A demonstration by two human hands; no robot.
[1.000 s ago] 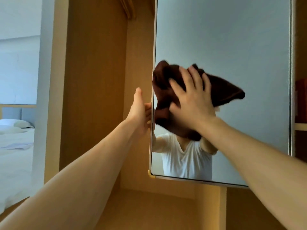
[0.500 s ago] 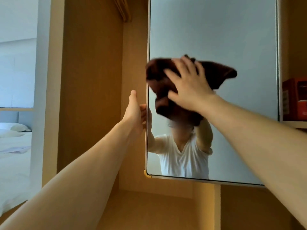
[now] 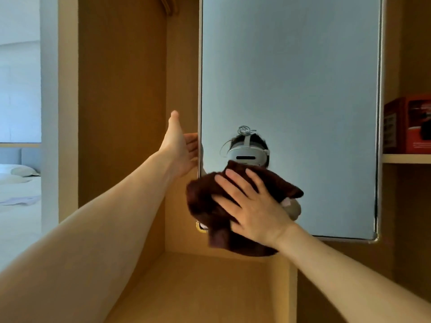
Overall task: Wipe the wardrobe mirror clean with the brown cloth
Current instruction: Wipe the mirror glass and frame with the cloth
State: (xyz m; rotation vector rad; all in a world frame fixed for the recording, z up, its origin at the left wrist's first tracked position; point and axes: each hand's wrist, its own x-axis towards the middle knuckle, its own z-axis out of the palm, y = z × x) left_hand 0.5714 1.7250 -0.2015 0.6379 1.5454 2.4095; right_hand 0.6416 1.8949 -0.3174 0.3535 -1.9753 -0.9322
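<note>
The wardrobe mirror (image 3: 291,89) is a tall door panel with a thin metal frame, standing open in front of me. My right hand (image 3: 251,206) presses the crumpled brown cloth (image 3: 205,203) flat against the mirror's lower left corner, fingers spread and straight. Part of the cloth hangs below the mirror's bottom edge. My left hand (image 3: 179,150) holds the mirror's left edge at mid height, thumb pointing up and fingers wrapped behind the frame. The glass reflects a person wearing a white headset, just above the cloth.
Behind the mirror door is a light wooden wardrobe compartment (image 3: 198,287). To the right, a shelf (image 3: 405,158) carries a red box (image 3: 408,124). A white bed (image 3: 18,194) shows through the gap at far left.
My right hand has swept the cloth down from the mirror's middle left to its lower left corner. My left hand has stayed on the mirror's edge.
</note>
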